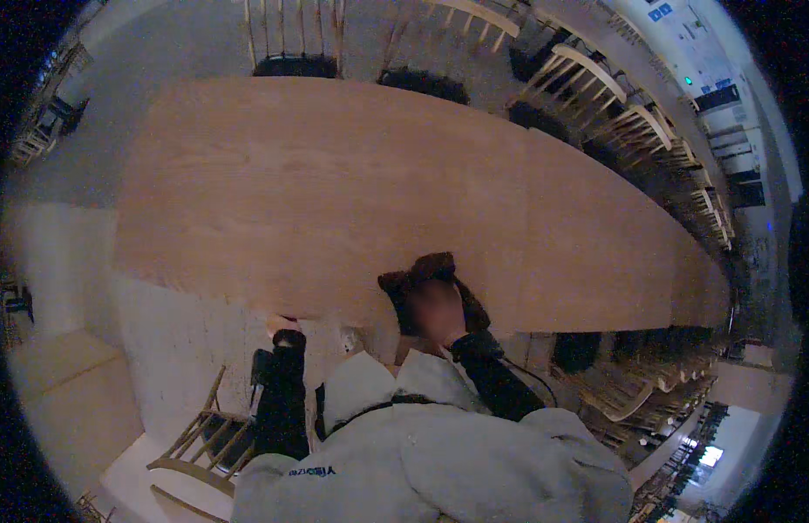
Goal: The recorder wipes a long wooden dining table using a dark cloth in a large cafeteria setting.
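My right hand (pixel 438 312) presses on a dark brown cloth (pixel 434 267) that lies bunched near the front edge of a long wooden table (pixel 313 189). The cloth shows beyond the fingers and on both sides of the hand; the fingers themselves are blurred. My left hand (pixel 284 325) is at the table's front edge, left of the cloth and apart from it. Its fingers are mostly hidden by the edge and the dark sleeve, so its grip cannot be told.
Spindle-back wooden chairs (pixel 587 72) with dark seats line the far side. Another wooden chair (pixel 195 451) stands at the lower left, near a pale box-shaped block (pixel 71 386). More chairs (pixel 627 399) stand along the near side at right.
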A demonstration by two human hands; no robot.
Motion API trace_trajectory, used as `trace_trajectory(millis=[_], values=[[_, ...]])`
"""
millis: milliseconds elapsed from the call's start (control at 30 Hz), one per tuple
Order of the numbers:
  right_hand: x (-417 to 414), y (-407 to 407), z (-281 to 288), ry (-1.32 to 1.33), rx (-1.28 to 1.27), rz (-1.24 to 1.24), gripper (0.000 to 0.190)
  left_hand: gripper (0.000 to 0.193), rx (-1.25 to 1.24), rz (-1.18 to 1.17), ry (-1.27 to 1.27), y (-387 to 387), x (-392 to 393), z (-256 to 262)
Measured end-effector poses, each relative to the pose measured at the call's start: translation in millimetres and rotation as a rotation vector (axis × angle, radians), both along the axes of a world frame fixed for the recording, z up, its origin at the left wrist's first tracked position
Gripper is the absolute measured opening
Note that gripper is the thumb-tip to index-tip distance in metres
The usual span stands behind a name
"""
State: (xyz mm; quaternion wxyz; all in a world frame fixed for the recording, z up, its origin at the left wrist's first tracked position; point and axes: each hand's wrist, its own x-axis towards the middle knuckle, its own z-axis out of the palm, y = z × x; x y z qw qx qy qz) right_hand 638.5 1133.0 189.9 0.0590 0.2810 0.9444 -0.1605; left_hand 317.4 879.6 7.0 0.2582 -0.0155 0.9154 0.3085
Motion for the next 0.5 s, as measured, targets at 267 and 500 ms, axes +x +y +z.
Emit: trace_trajectory(millis=[267,500], values=[[-43.3,205.1,-30.2,0.048,0.257,-0.079,0.046,0.038,0.998,1.083,-0.379,33.7,72.2,45.8],[-130.5,359.5,-24.6,0.055,0.422,-0.156,0.047,0.033,-0.094,0.290,-0.104,-6.6,101.0,35.7]])
